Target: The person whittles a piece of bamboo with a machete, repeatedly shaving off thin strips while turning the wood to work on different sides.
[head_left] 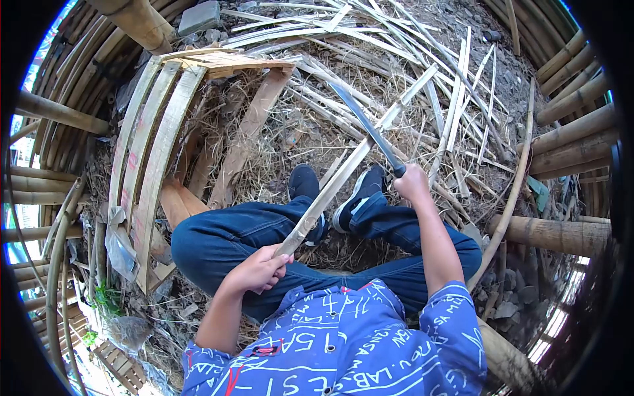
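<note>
My left hand [261, 269] is closed round the near end of a long split bamboo strip [329, 190], which slants up and away to the right. In my right hand [411, 183] is the dark handle of a machete [360, 115], its long narrow blade pointing up and to the left. The blade crosses over the strip at about its upper third. My bent legs in blue jeans [218, 241] lie on either side, and the strip passes between my dark shoes [304, 183].
A slatted wooden crate [157, 155] stands at the left. Beyond my feet lies a pile of split bamboo strips [389, 46] on ground strewn with shavings. Bamboo pole walls [574, 142] rise on both sides, with a thick pole [551, 235] jutting in at the right.
</note>
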